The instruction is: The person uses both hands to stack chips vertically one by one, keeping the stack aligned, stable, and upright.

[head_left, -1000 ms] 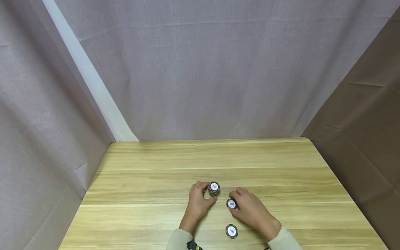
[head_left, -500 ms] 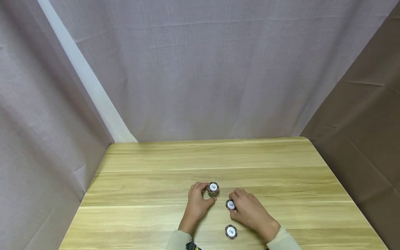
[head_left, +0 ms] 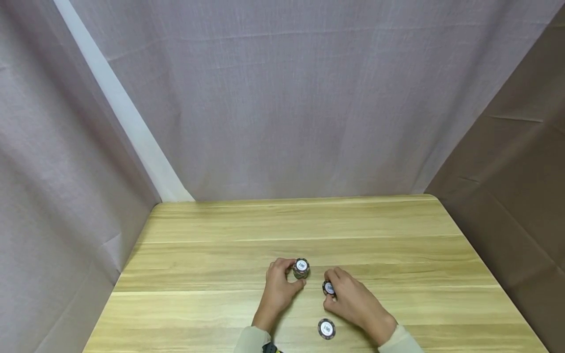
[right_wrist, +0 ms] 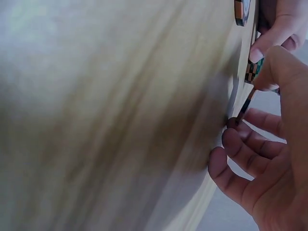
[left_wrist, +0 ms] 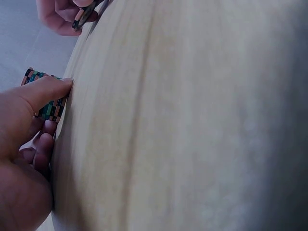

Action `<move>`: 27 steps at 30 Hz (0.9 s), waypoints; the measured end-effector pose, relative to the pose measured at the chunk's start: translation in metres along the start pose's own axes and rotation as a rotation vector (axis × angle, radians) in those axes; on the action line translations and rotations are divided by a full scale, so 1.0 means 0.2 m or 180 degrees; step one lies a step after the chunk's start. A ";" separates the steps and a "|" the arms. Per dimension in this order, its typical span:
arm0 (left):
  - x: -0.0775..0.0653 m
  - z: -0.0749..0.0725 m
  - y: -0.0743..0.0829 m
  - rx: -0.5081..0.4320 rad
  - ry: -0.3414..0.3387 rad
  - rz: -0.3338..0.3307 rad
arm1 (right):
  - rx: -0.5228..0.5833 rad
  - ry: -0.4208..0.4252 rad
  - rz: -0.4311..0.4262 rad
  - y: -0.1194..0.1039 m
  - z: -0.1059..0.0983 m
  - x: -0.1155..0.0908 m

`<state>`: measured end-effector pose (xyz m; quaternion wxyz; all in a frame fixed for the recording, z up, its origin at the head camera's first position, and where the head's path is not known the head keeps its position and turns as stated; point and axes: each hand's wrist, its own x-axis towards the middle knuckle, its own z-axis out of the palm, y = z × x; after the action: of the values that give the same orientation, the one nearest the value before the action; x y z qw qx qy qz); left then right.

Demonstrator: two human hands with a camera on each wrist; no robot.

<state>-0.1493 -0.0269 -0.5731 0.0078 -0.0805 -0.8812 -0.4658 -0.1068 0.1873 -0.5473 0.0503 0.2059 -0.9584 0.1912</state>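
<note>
A stack of dark poker chips point(head_left: 301, 266) marked 100 stands on the wooden table. My left hand point(head_left: 279, 287) holds it from the left, thumb and fingers curled about its sides. The left wrist view shows the chips' striped edges point(left_wrist: 52, 111) behind the thumb. To the right, my right hand point(head_left: 353, 299) pinches a single poker chip point(head_left: 328, 288) between thumb and fingers. That chip is tilted, its edge showing in the right wrist view, and fingers cover part of it. Another poker chip point(head_left: 326, 329) lies flat on the table, nearer to me.
The wood-grain table point(head_left: 198, 264) reaches back to a grey-mauve curtain point(head_left: 282, 108). A brown cloth point(head_left: 507, 186) hangs along the right side. A black strap with a yellow bit point(head_left: 271, 348) is at the left sleeve.
The chip in my right hand has shifted slightly right, more under the fingers, and is tilted more. My left hand stays at the stack. The loose chip lies where it was.
</note>
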 end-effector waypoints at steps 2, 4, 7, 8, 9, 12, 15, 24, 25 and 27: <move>0.00 0.00 0.00 -0.0005 0.0000 -0.0003 | -0.0032 0.0022 -0.0005 0.00 0.00 0.00; 0.00 0.00 -0.01 -0.0009 0.0003 -0.0005 | -0.0039 0.0061 -0.0008 0.00 0.00 -0.01; -0.01 0.00 -0.02 -0.0017 0.0008 -0.0020 | -0.0021 0.0132 -0.0015 -0.01 0.01 -0.01; -0.01 0.00 -0.02 -0.0020 0.0009 -0.0020 | -0.0014 0.0153 -0.0016 -0.01 0.01 -0.01; -0.01 0.00 -0.02 -0.0029 0.0008 -0.0029 | -0.0012 0.0174 -0.0019 -0.01 0.02 -0.02; -0.02 0.00 -0.02 -0.0037 0.0018 -0.0017 | -0.0026 0.0194 -0.0023 -0.01 0.03 -0.03; -0.01 0.01 -0.01 -0.0058 0.0014 0.0014 | -0.0037 0.0207 0.0028 0.00 0.02 -0.03; -0.01 -0.01 0.01 -0.0055 0.0023 -0.0029 | -0.0264 0.0440 -0.0136 0.01 0.00 -0.01; -0.01 -0.01 0.01 -0.0054 0.0021 -0.0030 | -0.0309 0.0464 -0.0150 0.01 0.00 -0.01; 0.00 -0.01 0.02 -0.0064 0.0013 -0.0038 | -0.0398 0.0491 -0.0150 0.01 0.00 0.00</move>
<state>-0.1483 -0.0266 -0.5693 0.0061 -0.0743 -0.8770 -0.4748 -0.1067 0.1893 -0.5473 0.1411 0.2096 -0.9566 0.1451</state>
